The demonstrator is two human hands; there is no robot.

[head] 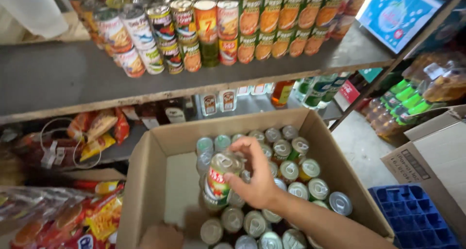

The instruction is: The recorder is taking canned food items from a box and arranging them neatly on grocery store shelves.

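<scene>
head view: the right hand wraps its fingers around a tin can, lifted just above the others in the cardboard box. it looks heavy, rigid and smooth, best gripped round the side. the left hand rests at the box's near edge, grip unclear. a grey shelf of stacked cans stands above.

A: What sits at centre?

B: An open brown cardboard box packed with upright silver-topped tin cans. The right hand grips one green-and-red-labelled can, lifted above the rest.

A: And at twelve o'clock?

B: Stacked rows of cans with orange-and-green labels on the grey shelf; toward eleven, cans with red, white and blue labels.

A: Elsewhere?

B: At one o'clock a light-blue printed carton. At three, green-capped bottles of amber liquid. At four, a plain brown cardboard carton. At eight, red-and-yellow snack packets.
</scene>
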